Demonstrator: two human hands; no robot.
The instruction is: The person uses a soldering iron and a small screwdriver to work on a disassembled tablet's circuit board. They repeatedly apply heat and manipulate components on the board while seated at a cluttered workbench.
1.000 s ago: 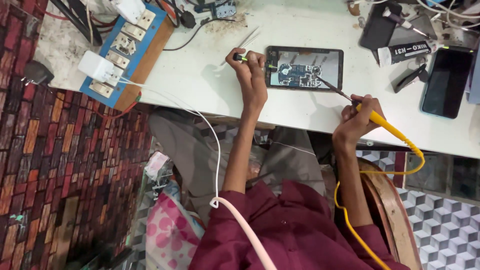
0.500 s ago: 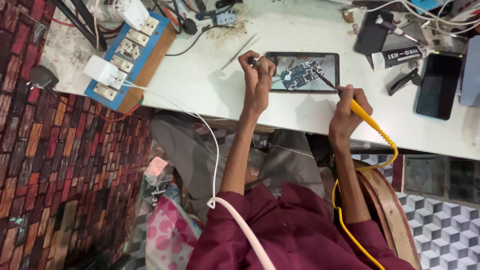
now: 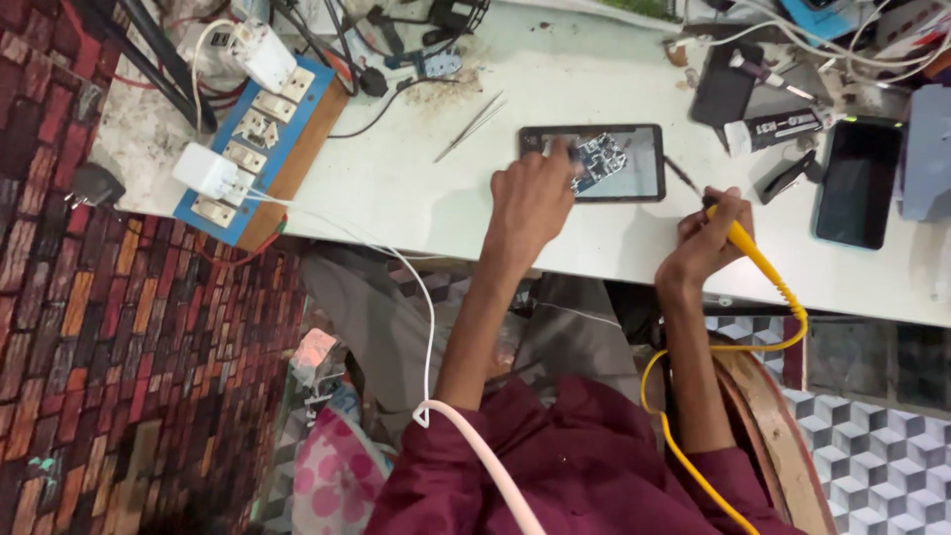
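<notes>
Since a moment ago, the right hand (image 3: 705, 250) has drawn back from the opened phone (image 3: 594, 161), its fingers wrapped around the yellow soldering iron (image 3: 741, 243), tip just off the phone's right edge. On the white bench (image 3: 416, 188), the left hand (image 3: 530, 203) touches the phone's circuit board (image 3: 600, 160), fingers partly curled; whether they pinch anything is unclear.

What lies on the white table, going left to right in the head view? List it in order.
Blue power strip → tweezers → left hand on the open tablet → right hand with the yellow soldering iron → black phone.
</notes>
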